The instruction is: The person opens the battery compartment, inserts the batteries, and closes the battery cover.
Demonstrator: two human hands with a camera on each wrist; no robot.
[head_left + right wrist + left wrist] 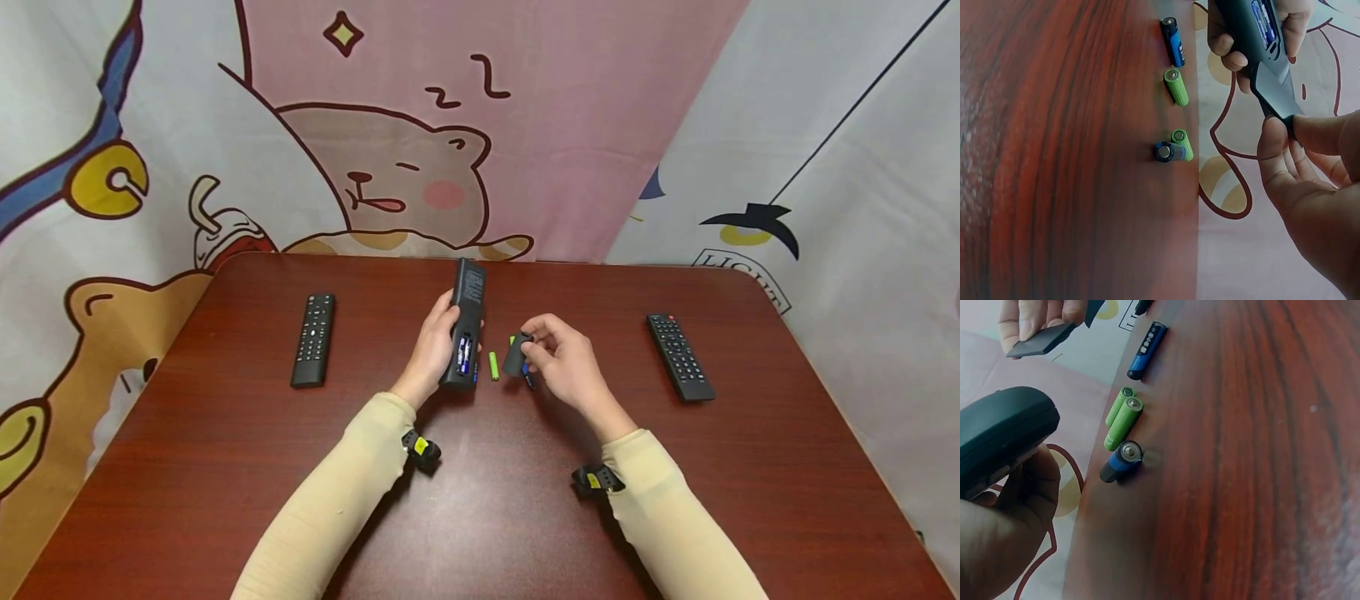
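Note:
My left hand (433, 343) grips a black remote control (469, 292) with its back facing up. Its battery compartment is uncovered, and blue batteries (464, 354) lie inside it. To its right, my right hand (564, 360) pinches a dark battery cover (514, 358) between thumb and fingers, apart from the remote in the left wrist view. On the table below and between the hands lie two green batteries (1124, 424) and two blue-and-black batteries (1146, 352). One green battery (493, 367) shows plainly in the head view; the others are partly hidden there by the hands, remote and cover.
A black remote (312, 342) lies face up on the left of the brown table (187, 467). Another black remote (680, 358), with a red button, lies face up on the right. Behind the table's far edge hangs a cartoon-printed cloth (570, 150).

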